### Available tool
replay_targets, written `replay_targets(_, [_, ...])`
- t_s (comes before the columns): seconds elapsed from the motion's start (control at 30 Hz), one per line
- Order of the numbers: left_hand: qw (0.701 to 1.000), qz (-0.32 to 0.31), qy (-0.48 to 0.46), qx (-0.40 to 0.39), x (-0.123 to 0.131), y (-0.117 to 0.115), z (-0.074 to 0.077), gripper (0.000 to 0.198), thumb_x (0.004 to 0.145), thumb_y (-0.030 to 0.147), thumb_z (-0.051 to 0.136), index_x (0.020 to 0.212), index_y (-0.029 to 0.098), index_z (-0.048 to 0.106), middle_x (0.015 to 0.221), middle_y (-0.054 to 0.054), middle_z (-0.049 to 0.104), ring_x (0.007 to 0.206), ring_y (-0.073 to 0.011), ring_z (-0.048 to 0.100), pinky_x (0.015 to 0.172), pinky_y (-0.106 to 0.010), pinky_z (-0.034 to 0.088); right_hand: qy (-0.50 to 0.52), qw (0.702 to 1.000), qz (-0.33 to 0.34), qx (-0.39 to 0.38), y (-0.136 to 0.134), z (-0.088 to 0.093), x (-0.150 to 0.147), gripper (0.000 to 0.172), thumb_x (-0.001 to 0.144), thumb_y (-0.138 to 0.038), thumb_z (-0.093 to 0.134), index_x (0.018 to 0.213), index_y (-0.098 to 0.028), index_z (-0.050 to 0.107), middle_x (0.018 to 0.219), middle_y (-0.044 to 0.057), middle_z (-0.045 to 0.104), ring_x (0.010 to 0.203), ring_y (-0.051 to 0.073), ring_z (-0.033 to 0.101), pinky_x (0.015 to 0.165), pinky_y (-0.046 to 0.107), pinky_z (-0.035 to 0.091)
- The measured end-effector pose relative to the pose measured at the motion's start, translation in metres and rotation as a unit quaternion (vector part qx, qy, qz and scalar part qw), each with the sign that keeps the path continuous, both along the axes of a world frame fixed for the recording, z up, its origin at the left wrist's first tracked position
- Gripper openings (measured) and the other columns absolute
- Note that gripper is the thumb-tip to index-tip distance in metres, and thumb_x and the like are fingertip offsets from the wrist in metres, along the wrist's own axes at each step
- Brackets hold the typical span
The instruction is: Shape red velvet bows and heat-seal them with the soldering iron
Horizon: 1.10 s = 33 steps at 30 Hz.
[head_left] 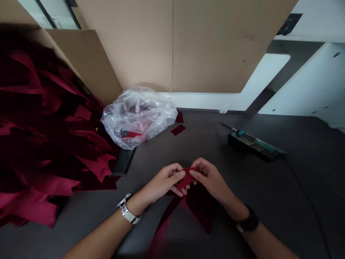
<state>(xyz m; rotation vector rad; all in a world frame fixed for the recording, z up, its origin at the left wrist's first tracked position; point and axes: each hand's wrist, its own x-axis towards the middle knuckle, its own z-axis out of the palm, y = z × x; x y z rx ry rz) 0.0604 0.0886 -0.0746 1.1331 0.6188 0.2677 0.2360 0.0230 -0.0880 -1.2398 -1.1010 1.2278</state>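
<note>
The left hand (164,183) and right hand (210,180) meet just above the dark grey tabletop (283,194), their fingers (182,174) curled and closed, gripping a short, folded red cloth strip (186,178) from both sides. The strip's nap looks soft and matte, with its folds creased between the fingertips. A longer length of dark red cloth (201,210) hangs from the hands and spreads across the tabletop toward the person (its far end runs out of view). A white wristwatch (126,209) sits on the left wrist, a black band (249,222) on the right.

As far as the view shows, only this one piece is in hand, while the bulk of the cloth lies in a large crimson heap (43,144) at the left, its cut ends jagged. Beyond the hands, a crumpled clear plastic bag (138,117) holds a red piece (131,134), with two small red swatches (178,130) just beside it. To the right, a teal-handled tool (240,133) rests on a black stand (252,145) — possibly a soldering iron, though that's hard to confirm. Cardboard sheets (172,46) stand behind it all.
</note>
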Motion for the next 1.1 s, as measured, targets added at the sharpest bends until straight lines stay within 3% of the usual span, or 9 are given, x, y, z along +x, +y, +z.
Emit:
replay_targets(0.17, [0.996,0.036,0.004,0.083,-0.001,0.003,-0.003,0.036,0.075,0.044,0.07,0.081,0.015,0.051,0.068,0.003,0.059,0.053,-0.0078,0.059,0.051,-0.019,0.051,-0.014,0.999,0.049,0.014,-0.003,0.007,0.004,0.028,0.079,-0.039,0.07,0.093,-0.02,0.055,0.085,0.001,0.059,0.076,0.012,0.059,0.07,0.026,0.05])
replay_targets(0.27, [0.983,0.044,0.016,0.175,-0.002,0.003,-0.004,0.023,0.079,0.033,0.067,0.077,0.014,0.054,0.066,0.003,0.058,0.053,-0.0066,0.058,0.051,-0.018,0.05,-0.024,0.998,0.062,-0.003,-0.004,0.007,0.005,0.032,0.083,-0.042,0.064,0.104,-0.02,0.055,0.083,0.001,0.06,0.071,0.013,0.06,0.064,0.025,0.05])
replay_targets(0.37, [0.972,0.044,0.031,0.23,-0.002,0.003,-0.004,0.018,0.08,0.027,0.067,0.075,0.013,0.056,0.064,0.002,0.059,0.052,-0.0062,0.057,0.05,-0.017,0.048,-0.054,0.997,0.057,-0.019,-0.004,0.005,0.003,0.025,0.085,-0.04,0.061,0.097,-0.018,0.058,0.072,0.0,0.06,0.061,0.012,0.059,0.056,0.024,0.049])
replay_targets(0.47, [0.983,0.031,0.019,0.182,-0.003,0.003,-0.003,0.026,0.078,0.036,0.069,0.081,0.013,0.057,0.067,0.001,0.061,0.053,-0.0074,0.059,0.051,-0.018,0.049,-0.075,0.996,0.036,0.0,-0.004,0.005,0.001,0.017,0.084,-0.035,0.06,0.088,-0.018,0.06,0.071,0.001,0.062,0.061,0.013,0.06,0.056,0.025,0.049])
replay_targets(0.6, [0.996,0.008,-0.002,0.091,-0.003,0.006,-0.002,0.041,0.085,0.054,0.056,0.086,0.013,0.057,0.071,-0.002,0.063,0.056,-0.009,0.062,0.053,-0.021,0.052,-0.139,0.989,0.009,0.057,-0.006,0.009,0.002,0.008,0.083,-0.024,0.058,0.085,-0.02,0.064,0.077,0.003,0.065,0.07,0.015,0.063,0.065,0.028,0.05])
replay_targets(0.73, [0.995,0.016,0.003,0.096,-0.003,0.007,-0.004,0.035,0.078,0.044,0.069,0.086,0.012,0.058,0.071,0.0,0.063,0.058,-0.0086,0.061,0.057,-0.021,0.053,-0.171,0.982,0.046,0.064,-0.008,0.013,0.006,0.009,0.08,-0.022,0.062,0.089,-0.021,0.065,0.088,0.004,0.067,0.083,0.018,0.064,0.076,0.031,0.051])
replay_targets(0.83, [0.994,0.029,0.001,0.109,-0.003,0.006,-0.006,0.03,0.077,0.038,0.07,0.087,0.012,0.058,0.072,0.0,0.063,0.06,-0.0088,0.062,0.059,-0.022,0.053,-0.119,0.989,0.088,0.028,-0.008,0.013,0.006,0.028,0.077,-0.026,0.069,0.103,-0.022,0.06,0.1,0.005,0.067,0.094,0.019,0.064,0.083,0.032,0.051])
replay_targets(0.97, [0.993,0.022,-0.001,0.117,-0.003,0.006,-0.006,0.027,0.078,0.035,0.07,0.086,0.012,0.058,0.073,-0.001,0.064,0.06,-0.0087,0.061,0.059,-0.022,0.052,-0.093,0.994,0.058,-0.013,-0.006,0.009,0.003,0.014,0.083,-0.031,0.061,0.089,-0.018,0.061,0.077,0.003,0.065,0.068,0.014,0.061,0.064,0.027,0.05])
replay_targets(1.1, [0.995,0.02,0.004,0.103,-0.004,0.008,-0.005,0.029,0.077,0.037,0.07,0.085,0.012,0.059,0.068,0.001,0.062,0.057,-0.0082,0.06,0.056,-0.021,0.05,-0.081,0.995,0.04,-0.036,-0.004,0.009,0.003,0.02,0.082,-0.036,0.063,0.081,-0.017,0.062,0.069,0.001,0.062,0.056,0.011,0.057,0.053,0.024,0.047])
